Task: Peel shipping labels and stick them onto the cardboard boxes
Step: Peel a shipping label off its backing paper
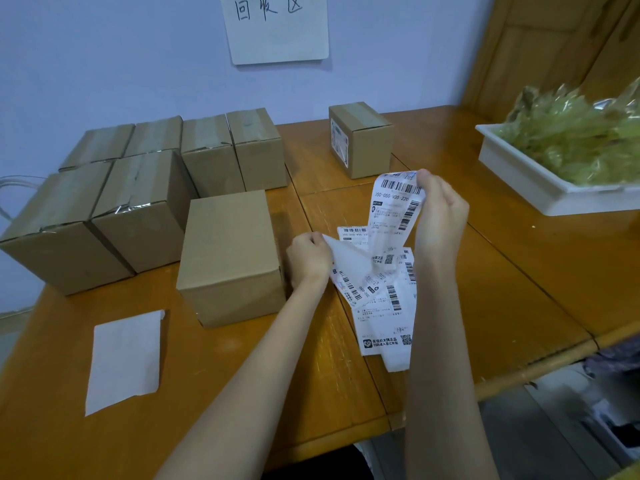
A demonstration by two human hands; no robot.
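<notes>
At centre frame, the fingers of the right hand [438, 209] pinched the top edge of a printed shipping label [394, 209], while the left hand [308, 259] gripped the white backing sheet [349, 259] being parted from it. More labels [384, 317] lay beneath on the counter [485, 289]. An unlabelled cardboard box [230, 258] stood just left of the left hand, six taped boxes [138, 188] at upper left, and one labelled box [360, 140] above centre.

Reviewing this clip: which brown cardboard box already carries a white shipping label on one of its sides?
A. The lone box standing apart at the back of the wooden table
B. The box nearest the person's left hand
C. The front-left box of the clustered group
A: the lone brown cardboard box at the back shows a white shipping label stuck on its left-facing side; the other boxes' visible faces are bare.
</notes>
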